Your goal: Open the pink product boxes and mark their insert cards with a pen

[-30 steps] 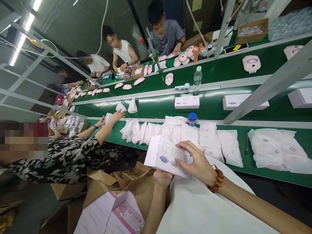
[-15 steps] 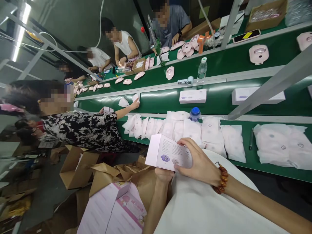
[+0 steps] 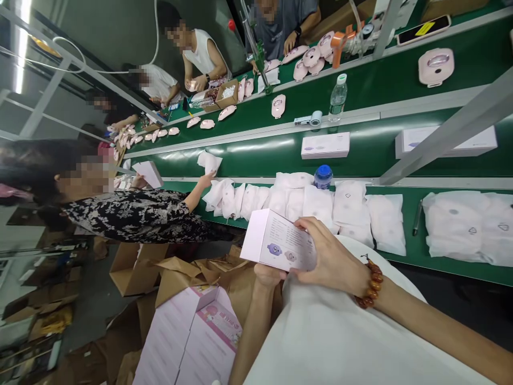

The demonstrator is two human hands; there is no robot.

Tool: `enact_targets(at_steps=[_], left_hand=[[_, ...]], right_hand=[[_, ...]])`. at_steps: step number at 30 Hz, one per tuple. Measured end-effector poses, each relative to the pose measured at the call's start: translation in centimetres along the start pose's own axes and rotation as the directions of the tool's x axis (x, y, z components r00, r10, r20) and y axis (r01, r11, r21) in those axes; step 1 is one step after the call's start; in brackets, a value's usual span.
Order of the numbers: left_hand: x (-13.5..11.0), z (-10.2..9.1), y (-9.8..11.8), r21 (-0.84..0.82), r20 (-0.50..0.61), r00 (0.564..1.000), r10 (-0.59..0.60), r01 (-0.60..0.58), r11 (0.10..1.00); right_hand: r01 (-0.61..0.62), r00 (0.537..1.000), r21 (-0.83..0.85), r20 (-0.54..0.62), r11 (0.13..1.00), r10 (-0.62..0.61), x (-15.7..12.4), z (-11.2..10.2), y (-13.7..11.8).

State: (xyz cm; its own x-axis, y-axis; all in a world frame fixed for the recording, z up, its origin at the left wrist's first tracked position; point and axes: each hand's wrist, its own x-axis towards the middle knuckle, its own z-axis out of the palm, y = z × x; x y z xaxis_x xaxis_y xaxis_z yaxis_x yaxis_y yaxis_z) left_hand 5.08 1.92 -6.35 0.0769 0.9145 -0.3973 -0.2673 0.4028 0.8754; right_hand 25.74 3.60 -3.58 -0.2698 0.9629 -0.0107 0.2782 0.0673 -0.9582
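I hold a white product box [image 3: 276,243] with printed text and small pictures of a purple and a pale device on its side. My right hand [image 3: 326,256], with a brown bead bracelet on its wrist, wraps around the box's right end, thumb at the lower edge and fingers over the top. From below, my left hand [image 3: 270,274] grips the lower edge; its fingers are partly hidden by the box. Just beyond lies a row of white wrapped pouches [image 3: 316,206] on the green bench. An open carton [image 3: 176,278] stands below left, packed with pink-white boxes [image 3: 196,326].
A person in a patterned top [image 3: 136,216] works at my left. On the belt stand white boxes [image 3: 325,145]. A blue-capped jar [image 3: 323,176], a pen [image 3: 417,218] and a water bottle [image 3: 339,99] are nearby. A slanting metal post [image 3: 452,123] crosses the right side.
My view has shifted slightly while both hands keep the box. The person at left has moved from a small white box on the belt to a wrapped pouch, holding a white box in the other hand.
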Motion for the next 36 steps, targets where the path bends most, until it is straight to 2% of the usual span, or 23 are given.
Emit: enact_targets(at_steps=[4,8,10,13,17,21,26,30,36], left_hand=[[0.3,0.0,-0.2,-0.045,0.029,0.999,-0.019,0.02,0.999],[-0.8,-0.1,-0.8,0.013,-0.083,0.995,-0.06,0.062,0.998],[-1.9,0.3,-0.8,0.092,-0.156,0.987,0.045,-0.03,0.995],[-3.4,1.4,0.1,0.267,-0.19,0.956,0.222,-0.168,0.949],[-4.4,2.5,1.6,0.427,-0.269,0.924,0.272,-0.139,0.893],[-4.8,2.1,2.1,0.442,-0.231,0.928,0.292,-0.167,0.881],[-5.0,1.5,1.7,0.484,-0.271,0.89,0.366,-0.203,0.851],[-5.2,1.5,1.6,0.483,-0.295,0.896,0.333,-0.161,0.861],[-5.2,1.6,1.7,0.488,-0.299,0.893,0.338,-0.162,0.858]], right_hand=[[0.0,1.0,0.037,-0.016,0.999,0.001,0.0,-0.5,0.5],[-0.036,0.998,0.105,-0.045,0.994,0.041,0.0,-0.3,1.3],[-0.051,0.998,0.119,-0.038,0.992,0.056,0.1,0.0,1.6],[-0.088,0.996,0.119,0.016,0.989,0.086,0.3,0.5,1.9],[-0.117,0.992,0.134,0.07,0.984,0.109,0.3,0.7,1.5],[-0.162,0.982,0.134,0.121,0.978,0.146,0.4,0.2,0.8],[-0.181,0.98,0.098,0.098,0.979,0.171,0.6,0.2,0.2],[-0.207,0.976,0.077,0.079,0.975,0.201,0.4,0.5,0.0],[-0.187,0.981,0.088,0.072,0.978,0.181,0.2,0.6,-0.1]])
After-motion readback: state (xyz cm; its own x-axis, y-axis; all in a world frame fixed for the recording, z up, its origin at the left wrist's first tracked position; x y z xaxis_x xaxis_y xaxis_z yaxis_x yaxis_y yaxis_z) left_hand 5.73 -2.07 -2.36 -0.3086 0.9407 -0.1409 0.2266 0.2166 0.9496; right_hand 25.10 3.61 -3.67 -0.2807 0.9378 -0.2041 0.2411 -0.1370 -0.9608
